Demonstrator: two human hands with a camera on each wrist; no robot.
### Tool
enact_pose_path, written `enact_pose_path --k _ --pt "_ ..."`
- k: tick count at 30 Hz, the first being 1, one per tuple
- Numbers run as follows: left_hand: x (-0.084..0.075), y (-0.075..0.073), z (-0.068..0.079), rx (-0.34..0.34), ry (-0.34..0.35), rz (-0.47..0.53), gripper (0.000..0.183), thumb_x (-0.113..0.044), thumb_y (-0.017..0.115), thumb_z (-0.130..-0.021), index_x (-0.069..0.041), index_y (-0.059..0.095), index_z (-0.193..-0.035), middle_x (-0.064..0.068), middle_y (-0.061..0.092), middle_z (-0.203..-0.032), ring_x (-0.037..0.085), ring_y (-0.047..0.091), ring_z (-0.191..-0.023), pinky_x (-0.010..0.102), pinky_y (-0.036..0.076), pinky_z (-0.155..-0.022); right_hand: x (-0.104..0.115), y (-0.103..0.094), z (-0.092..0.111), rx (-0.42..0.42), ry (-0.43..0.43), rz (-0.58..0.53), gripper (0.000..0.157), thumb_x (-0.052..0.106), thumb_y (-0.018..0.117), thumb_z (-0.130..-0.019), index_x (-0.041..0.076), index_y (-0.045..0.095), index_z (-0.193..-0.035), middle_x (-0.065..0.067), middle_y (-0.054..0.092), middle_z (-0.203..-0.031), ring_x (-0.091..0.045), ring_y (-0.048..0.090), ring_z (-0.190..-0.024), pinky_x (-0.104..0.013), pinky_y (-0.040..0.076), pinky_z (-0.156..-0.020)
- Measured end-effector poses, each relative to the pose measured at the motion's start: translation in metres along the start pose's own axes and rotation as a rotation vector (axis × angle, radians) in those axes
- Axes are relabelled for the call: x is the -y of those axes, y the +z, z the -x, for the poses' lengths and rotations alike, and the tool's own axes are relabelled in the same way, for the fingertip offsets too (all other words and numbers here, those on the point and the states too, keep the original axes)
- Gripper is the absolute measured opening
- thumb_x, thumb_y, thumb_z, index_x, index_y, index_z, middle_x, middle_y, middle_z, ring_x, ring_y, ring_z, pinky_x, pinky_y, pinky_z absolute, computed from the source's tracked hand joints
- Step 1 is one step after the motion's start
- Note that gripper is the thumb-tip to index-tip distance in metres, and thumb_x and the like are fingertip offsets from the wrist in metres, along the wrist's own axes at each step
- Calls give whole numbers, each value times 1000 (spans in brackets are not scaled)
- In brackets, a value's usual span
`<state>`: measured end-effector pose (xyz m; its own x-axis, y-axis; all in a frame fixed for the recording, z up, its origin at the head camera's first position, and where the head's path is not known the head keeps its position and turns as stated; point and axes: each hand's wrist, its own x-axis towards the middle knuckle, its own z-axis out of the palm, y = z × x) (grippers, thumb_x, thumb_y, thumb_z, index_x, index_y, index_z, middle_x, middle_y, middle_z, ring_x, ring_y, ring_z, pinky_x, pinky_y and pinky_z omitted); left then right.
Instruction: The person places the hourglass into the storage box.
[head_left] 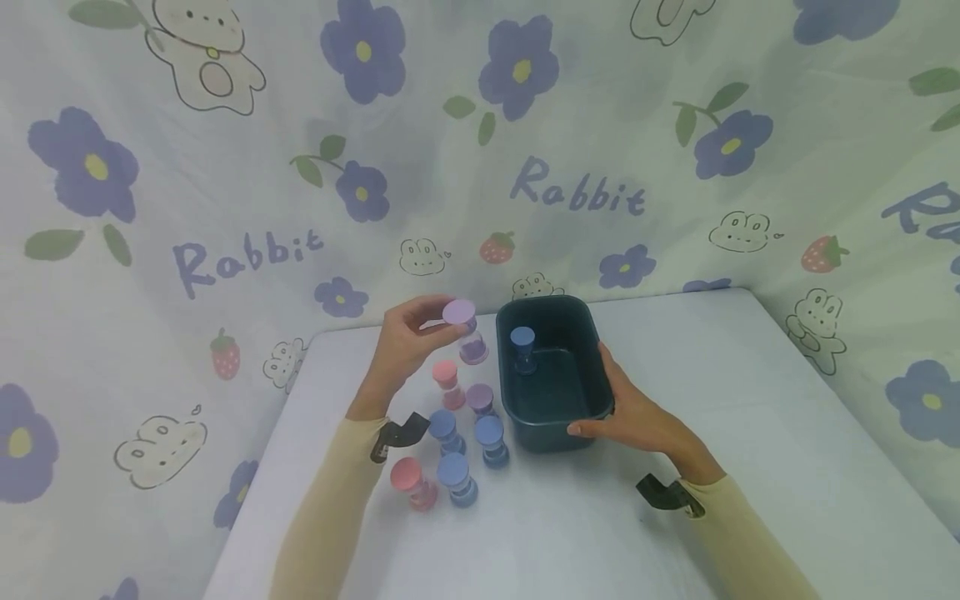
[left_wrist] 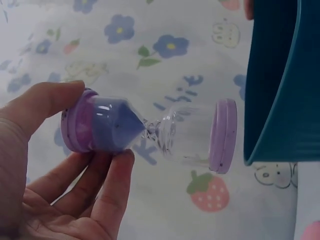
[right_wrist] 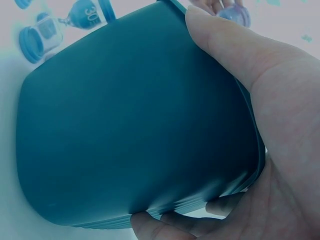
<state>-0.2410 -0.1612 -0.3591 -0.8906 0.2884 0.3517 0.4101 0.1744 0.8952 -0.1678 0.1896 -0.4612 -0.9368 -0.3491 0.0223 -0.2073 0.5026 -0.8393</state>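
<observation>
My left hand (head_left: 408,337) pinches a purple hourglass (head_left: 473,345) by one end cap, held up just left of the dark teal bin (head_left: 508,408). In the left wrist view, thumb and fingers close round the cap beside the bluish-purple sand, and the far cap points at the bin's wall (left_wrist: 280,100). My right hand (head_left: 637,417) grips the bin's near right corner, thumb over the rim and fingers along the side (right_wrist: 125,115). Inside the bin, near its left wall, a blue hourglass (head_left: 523,350) stands upright.
Left of the bin, on the white-covered table (head_left: 570,533), stand several hourglasses: a pink one (head_left: 448,385), a purple one (head_left: 480,398), blue ones such as this blue hourglass (head_left: 492,442), and another pink one (head_left: 413,483) nearer me. A rabbit-print cloth (head_left: 435,167) hangs behind.
</observation>
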Motion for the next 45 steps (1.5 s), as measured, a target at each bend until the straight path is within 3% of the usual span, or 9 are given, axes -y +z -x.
enact_pose_path --k 10,16,26,33,39,45 --pt "1 23 -11 43 -69 37 43 -10 85 -84 -7 71 -124 8 73 -119 17 68 -114 29 59 -100 -1 0 0 -2 8 9 136 47 88 -78 20 -13 -166 -13 -5 -176 -46 9 -160 -76 23 -120" --pt "3 33 -17 51 -74 44 43 -9 85 -83 -5 71 -123 11 73 -119 17 69 -112 31 60 -100 0 0 0 2 24 8 137 48 88 -78 19 -13 -166 -13 -6 -176 -47 8 -160 -76 22 -120" --pt "10 51 -24 95 -80 -42 38 -18 86 -84 -14 73 -119 8 75 -119 22 70 -113 39 60 -100 0 0 0 0 10 -8 137 46 88 -77 19 -13 -166 -12 -5 -176 -46 10 -160 -76 23 -120" --pt "19 61 -28 157 -107 -65 48 -19 85 -86 -8 69 -130 9 74 -125 25 70 -112 40 61 -97 -1 -1 -1 0 1 -10 137 47 88 -78 19 -13 -166 -12 -5 -176 -45 10 -160 -75 23 -121" --pt "30 66 -28 192 -95 -127 36 -22 85 -85 -15 74 -119 5 76 -114 20 69 -108 38 59 -95 -2 0 -2 -1 10 -2 137 48 88 -78 20 -13 -165 -12 -4 -176 -46 12 -160 -75 25 -120" --pt "38 70 -28 217 -102 -161 37 -24 86 -84 -15 75 -118 5 76 -114 21 69 -110 43 56 -101 -1 1 -1 0 12 -6 137 49 88 -77 21 -13 -165 -12 -4 -176 -46 13 -160 -75 25 -120"
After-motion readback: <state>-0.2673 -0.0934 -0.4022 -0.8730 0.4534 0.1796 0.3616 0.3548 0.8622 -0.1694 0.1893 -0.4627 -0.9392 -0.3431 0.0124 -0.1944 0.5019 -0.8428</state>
